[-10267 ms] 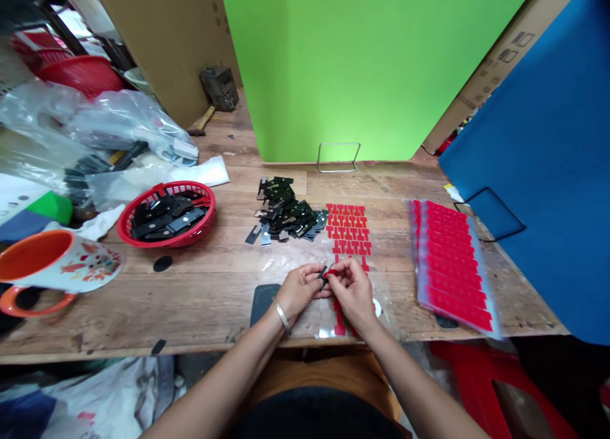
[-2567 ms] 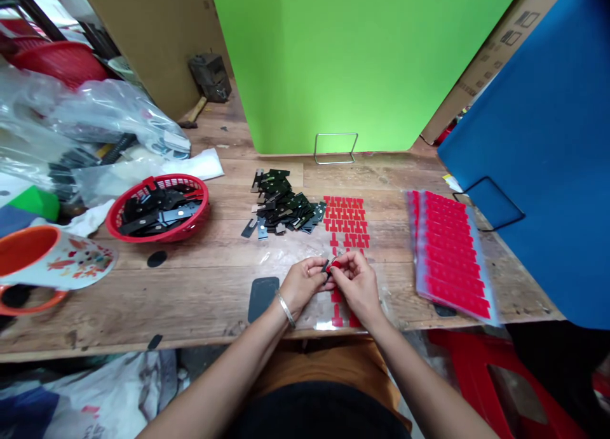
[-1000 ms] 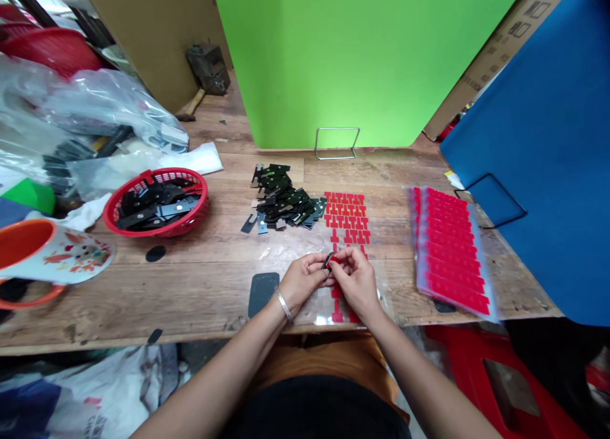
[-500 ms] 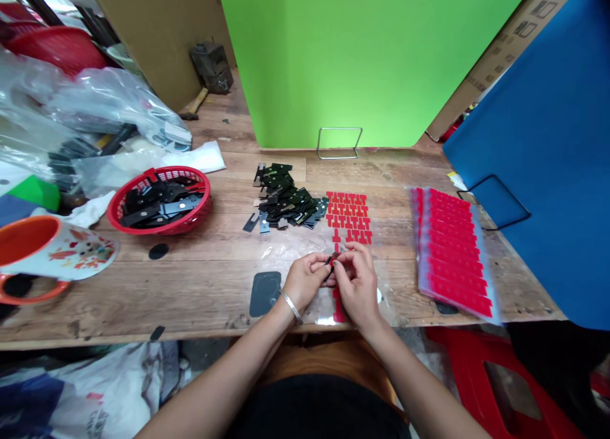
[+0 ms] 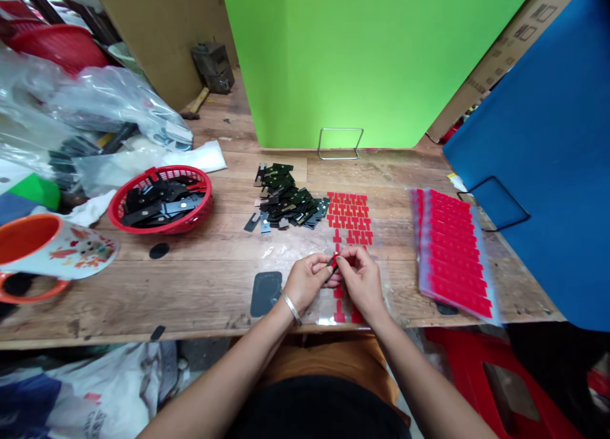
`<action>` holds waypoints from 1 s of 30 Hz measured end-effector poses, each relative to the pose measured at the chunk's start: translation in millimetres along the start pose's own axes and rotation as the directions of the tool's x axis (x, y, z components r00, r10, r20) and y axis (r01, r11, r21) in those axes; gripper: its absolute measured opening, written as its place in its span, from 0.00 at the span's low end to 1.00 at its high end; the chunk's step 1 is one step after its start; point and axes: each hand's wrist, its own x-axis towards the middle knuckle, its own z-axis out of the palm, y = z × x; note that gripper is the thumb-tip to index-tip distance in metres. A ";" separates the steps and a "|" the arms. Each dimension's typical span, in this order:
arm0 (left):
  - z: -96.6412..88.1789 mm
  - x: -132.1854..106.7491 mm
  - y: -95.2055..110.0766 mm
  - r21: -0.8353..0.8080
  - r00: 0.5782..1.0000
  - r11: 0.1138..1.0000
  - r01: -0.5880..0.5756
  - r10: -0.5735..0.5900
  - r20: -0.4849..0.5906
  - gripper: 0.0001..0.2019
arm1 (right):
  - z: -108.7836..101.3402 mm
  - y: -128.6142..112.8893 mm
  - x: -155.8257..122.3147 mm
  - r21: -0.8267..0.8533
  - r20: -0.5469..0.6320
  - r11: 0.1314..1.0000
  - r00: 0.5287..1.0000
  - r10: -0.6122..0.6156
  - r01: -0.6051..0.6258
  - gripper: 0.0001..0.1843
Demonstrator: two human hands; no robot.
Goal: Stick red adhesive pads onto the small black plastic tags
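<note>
My left hand (image 5: pixel 306 281) is closed on a small flat black plate (image 5: pixel 330 274), held at a slant over the table. A red T-shaped sticker (image 5: pixel 335 260) lies against the plate's upper end. My right hand (image 5: pixel 364 285) pinches at that sticker with thumb and forefinger, fingertips close to the left hand's. Beneath both hands is a clear sheet with rows of red T-shaped stickers (image 5: pixel 349 211), one gap showing in a row. Left of the sheet, a heap of similar black plates (image 5: pixel 288 197) lies loose on the wooden table (image 5: pixel 210 286).
A red basket (image 5: pixel 206 204) of black plates and an orange-white mug (image 5: pixel 81 248) stand at the left. More red sticker sheets (image 5: pixel 455 251) are stacked at the right. A green board (image 5: pixel 372 58) and a blue board (image 5: pixel 548 172) rise behind, with wire loops at their bases.
My right fingers have shifted slightly up along the plate, and more of the red sticker shows on it. My left hand stays nearly in place.
</note>
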 end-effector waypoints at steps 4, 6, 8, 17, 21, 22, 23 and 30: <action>-0.6 0.3 -0.3 0.001 1.000 1.000 -0.005 0.005 0.005 0.15 | 0.7 2.1 1.3 0.010 -0.003 1.000 1.000 0.016 -0.016 0.06; -0.7 0.4 -0.5 0.004 1.000 1.000 -0.006 0.006 0.006 0.14 | 1.1 2.3 1.7 0.016 -0.004 1.000 1.000 0.025 -0.025 0.06; -0.7 0.5 -0.7 0.006 1.000 1.000 -0.007 0.007 0.008 0.14 | 1.3 1.8 1.9 0.017 -0.009 1.000 1.000 0.025 -0.025 0.06; 1.4 -2.7 1.3 0.018 1.000 1.000 -0.017 0.017 0.000 0.13 | 3.2 -3.2 -0.2 0.083 -0.014 0.994 0.998 0.067 -0.066 0.05; 2.2 -4.0 2.6 0.026 1.000 0.999 -0.021 0.021 0.011 0.14 | 4.7 -1.5 -0.8 0.118 -0.036 0.988 0.994 0.106 -0.101 0.06; 2.4 -4.2 2.8 0.026 1.000 0.999 -0.020 0.020 0.012 0.14 | 4.8 -0.9 -0.5 0.131 -0.046 0.985 0.992 0.117 -0.110 0.07; 2.5 -4.3 3.0 0.025 1.000 1.000 -0.019 0.019 0.011 0.15 | 4.8 -0.4 0.1 0.153 -0.054 0.981 0.990 0.132 -0.122 0.08; 3.7 -4.7 3.6 0.023 1.000 1.000 0.001 0.000 -0.016 0.14 | 1.7 -0.1 4.9 0.318 0.012 0.925 0.976 0.218 -0.210 0.17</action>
